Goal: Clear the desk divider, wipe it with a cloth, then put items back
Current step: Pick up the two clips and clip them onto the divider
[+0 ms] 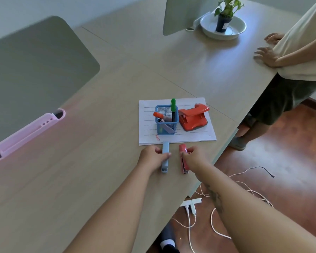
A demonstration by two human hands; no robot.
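Observation:
My left hand point(154, 157) grips a light blue stapler point(165, 157) lying on the desk. Just to its right, my right hand point(193, 157) grips a red stapler point(183, 149) beside it. Behind both lies a lined paper sheet point(206, 133) carrying a blue mesh pen holder point(166, 123) with a green marker and an orange hole punch point(193, 116). The grey desk divider point(35, 70) stands at the left, with a pink tray point(26, 136) clipped along its base. No cloth is in view.
A second divider point(179, 15) and a potted plant in a white bowl point(223, 24) stand at the far end. Another person point(290, 57) leans on the desk's right edge. White cables point(217, 216) lie on the floor below.

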